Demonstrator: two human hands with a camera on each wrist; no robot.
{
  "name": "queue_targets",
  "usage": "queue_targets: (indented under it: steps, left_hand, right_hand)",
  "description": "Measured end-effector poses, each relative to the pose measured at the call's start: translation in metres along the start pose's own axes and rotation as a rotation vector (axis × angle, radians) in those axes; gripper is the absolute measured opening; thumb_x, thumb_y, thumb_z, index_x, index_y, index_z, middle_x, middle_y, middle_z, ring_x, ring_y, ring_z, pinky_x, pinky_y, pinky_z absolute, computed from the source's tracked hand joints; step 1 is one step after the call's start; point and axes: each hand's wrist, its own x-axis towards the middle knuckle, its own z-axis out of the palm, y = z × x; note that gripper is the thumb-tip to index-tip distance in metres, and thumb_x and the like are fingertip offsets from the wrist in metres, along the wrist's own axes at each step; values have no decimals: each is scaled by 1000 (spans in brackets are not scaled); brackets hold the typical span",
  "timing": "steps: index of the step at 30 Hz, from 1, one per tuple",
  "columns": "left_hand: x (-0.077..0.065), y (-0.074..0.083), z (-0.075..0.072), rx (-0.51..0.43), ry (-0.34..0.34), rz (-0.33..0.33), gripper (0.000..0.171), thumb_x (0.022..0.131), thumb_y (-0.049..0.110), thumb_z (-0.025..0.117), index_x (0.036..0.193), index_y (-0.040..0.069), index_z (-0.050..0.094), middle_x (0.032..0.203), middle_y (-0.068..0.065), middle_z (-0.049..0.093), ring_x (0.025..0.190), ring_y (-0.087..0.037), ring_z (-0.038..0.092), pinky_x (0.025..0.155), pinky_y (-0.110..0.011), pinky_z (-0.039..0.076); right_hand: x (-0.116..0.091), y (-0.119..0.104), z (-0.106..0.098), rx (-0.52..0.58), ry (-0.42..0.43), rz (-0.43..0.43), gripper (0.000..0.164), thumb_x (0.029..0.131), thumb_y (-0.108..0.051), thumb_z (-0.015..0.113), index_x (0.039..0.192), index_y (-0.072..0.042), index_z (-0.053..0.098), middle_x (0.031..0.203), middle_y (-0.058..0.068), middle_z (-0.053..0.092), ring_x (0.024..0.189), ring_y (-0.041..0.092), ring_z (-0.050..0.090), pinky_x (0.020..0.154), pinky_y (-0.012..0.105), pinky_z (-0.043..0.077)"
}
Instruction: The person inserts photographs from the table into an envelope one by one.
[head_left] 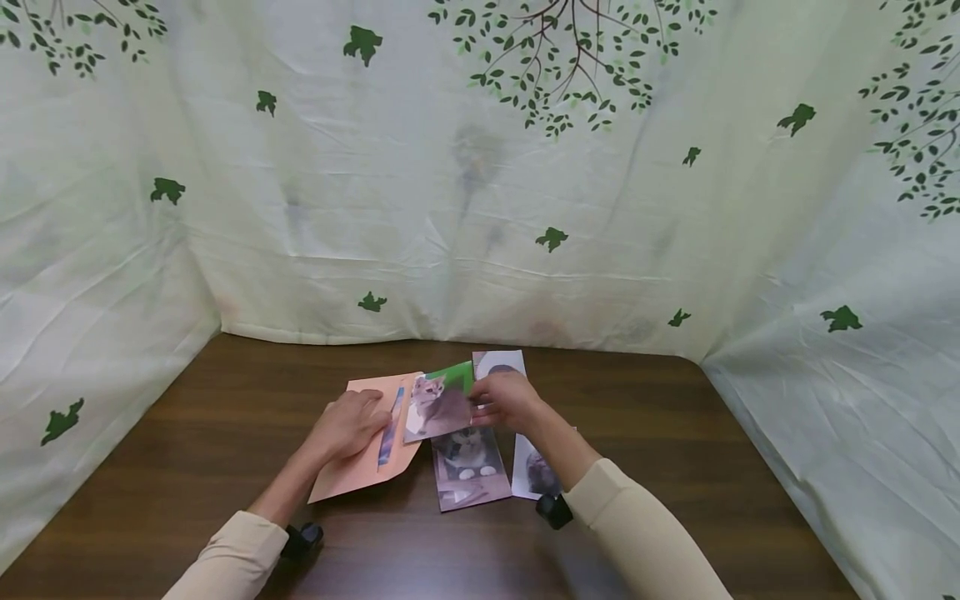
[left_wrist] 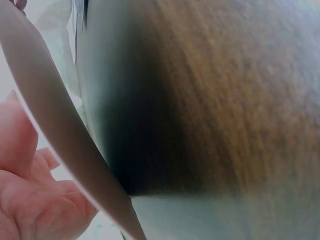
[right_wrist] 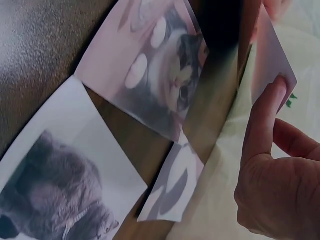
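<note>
The cat photo [head_left: 442,410], cat's head away and long axis seemingly sideways, is pinched at its right edge by the right hand [head_left: 508,400]; the overlapped peach envelope [head_left: 366,463] is touched by the left hand [head_left: 351,423], grip unclear.

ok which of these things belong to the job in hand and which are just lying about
Job in hand:
peach paper envelope, touched by the left hand
rectangular purple-toned paper kitten print, held by the right hand
probably three rectangular paper prints nearby

Only surroundings:
dark brown wooden table
white leaf-patterned cloth
</note>
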Motion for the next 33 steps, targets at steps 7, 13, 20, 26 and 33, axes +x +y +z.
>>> queue_targets:
  steps: [7, 13, 20, 26, 33]
  left_hand:
    - [-1, -1, -1, -9, 2, -3, 51, 99, 29, 54, 136, -7, 55, 135, -30, 57, 131, -49, 48, 107, -63, 36]
    - [-2, -2, -2, -15, 16, 10, 51, 99, 28, 55, 135, -7, 55, 133, -30, 58, 130, -49, 48, 107, -63, 37]
    - [-1, -1, -2, -12, 26, 10, 50, 99, 29, 55, 135, -7, 56, 132, -31, 59, 129, -50, 49, 106, -63, 38]
    - [-1, 0, 0, -19, 29, 13, 51, 98, 28, 56, 135, -6, 57, 132, -31, 59, 129, -49, 50, 106, -63, 38]
    - [-1, 1, 0, -30, 14, -3, 51, 98, 29, 57, 136, -6, 56, 134, -31, 58, 130, -49, 49, 108, -63, 37]
  right_hand:
    - [0, 3, 10, -2, -28, -3, 27, 89, 4, 58, 114, 13, 62, 84, 9, 63, 58, 17, 66, 57, 27, 60]
    - [-1, 3, 17, -41, -42, -2, 26, 91, 1, 58, 113, 14, 64, 85, 10, 65, 59, 16, 66, 59, 28, 60]
    - [-1, 6, 20, -78, -28, -5, 24, 91, 0, 58, 109, 14, 66, 78, 8, 66, 54, 12, 64, 56, 27, 59]
    - [-2, 6, 18, -72, -21, 9, 25, 91, 0, 58, 111, 14, 65, 82, 10, 66, 55, 13, 64, 56, 26, 59]
    - [-3, 2, 16, -65, -34, 18, 29, 93, -2, 58, 117, 13, 64, 90, 13, 70, 62, 16, 69, 63, 30, 61]
